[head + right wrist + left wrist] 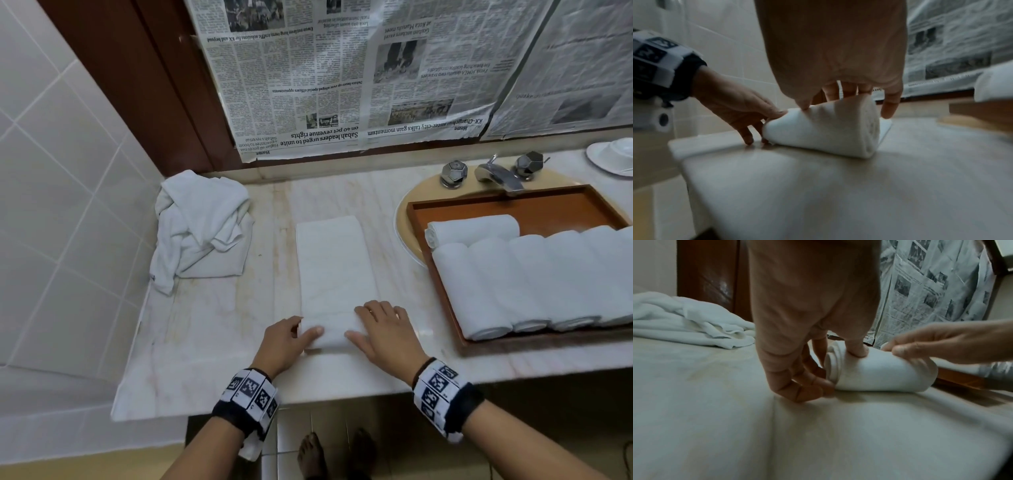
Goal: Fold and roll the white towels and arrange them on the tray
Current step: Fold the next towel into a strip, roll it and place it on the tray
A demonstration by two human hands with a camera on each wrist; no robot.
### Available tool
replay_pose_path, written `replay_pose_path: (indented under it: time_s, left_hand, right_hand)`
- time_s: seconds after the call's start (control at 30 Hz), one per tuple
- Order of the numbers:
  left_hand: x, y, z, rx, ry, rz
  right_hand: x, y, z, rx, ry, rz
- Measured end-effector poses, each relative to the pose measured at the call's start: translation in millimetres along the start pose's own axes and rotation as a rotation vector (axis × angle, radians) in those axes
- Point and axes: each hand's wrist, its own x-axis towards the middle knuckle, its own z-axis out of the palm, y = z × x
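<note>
Meanwhile, a folded white towel [334,263] lay lengthwise on the marble counter [212,329], its near end already wound into a short roll [334,334]. The left hand [286,342] cupped the roll's left end, thumb on top and the other fingers [807,384] curled against the spiral edge down at the counter. The right hand [383,337] pressed over the right part of the roll, fingers spread across it and thumb on the near side. So both hands were clamped on the same roll, a little apart. To the right, a wooden tray [507,204] sat over the sink, holding a row of rolled towels [534,281] with one more lying crosswise behind them. A crumpled heap of towels [202,229] waited in the left corner.
</note>
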Motion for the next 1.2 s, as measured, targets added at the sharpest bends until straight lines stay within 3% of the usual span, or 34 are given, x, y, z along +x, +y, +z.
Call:
replay_pose_path:
  time_s: [0.13, 0.2, 0.33, 0.43, 0.5, 0.63, 0.7, 0.8, 0.87, 1.03, 1.13, 1.2]
  left_hand:
    - [0, 11, 7, 0.120, 0.118, -0.050]
    - [0, 9, 13, 0.159, 0.185, 0.020]
    - [-5, 5, 22, 0.179, 0.093, 0.200]
    - [0, -2, 17, 0.206, 0.065, 0.191]
    - [5, -4, 10, 0.197, 0.029, 0.164]
    - [12, 4, -1, 0.140, -0.019, 0.117]
    - [15, 11, -4, 0.123, -0.013, 0.091]
    - [13, 18, -5, 0.087, 0.013, 0.064]
    - [9, 18, -2, 0.198, 0.024, 0.089]
    - [-10, 15, 13, 0.490, 0.064, 0.274]
    - [-11, 12, 13, 0.370, 0.003, 0.222]
    - [-6, 11, 8, 0.239, -0.054, 0.180]
  right_hand:
    - [9, 4, 0, 0.073, -0.232, 0.048]
    - [21, 11, -2, 0.159, -0.299, 0.072]
    - [36, 22, -2, 0.336, -0.397, 0.137]
    - [37, 22, -4, 0.437, -0.443, 0.136]
    - [29, 19, -6, 0.409, -0.427, 0.127]
    - [2, 8, -5, 0.060, -0.064, -0.015]
    - [-4, 3, -4, -0.018, -0.001, -0.050]
    - [4, 7, -4, 0.104, -0.179, 0.004]
    - [13, 13, -6, 0.263, -0.290, 0.075]
    - [26, 21, -18, 0.491, -0.456, 0.143]
    - [23, 22, -23, 0.544, -0.541, 0.201]
    - [16, 18, -24, 0.540, -0.524, 0.244]
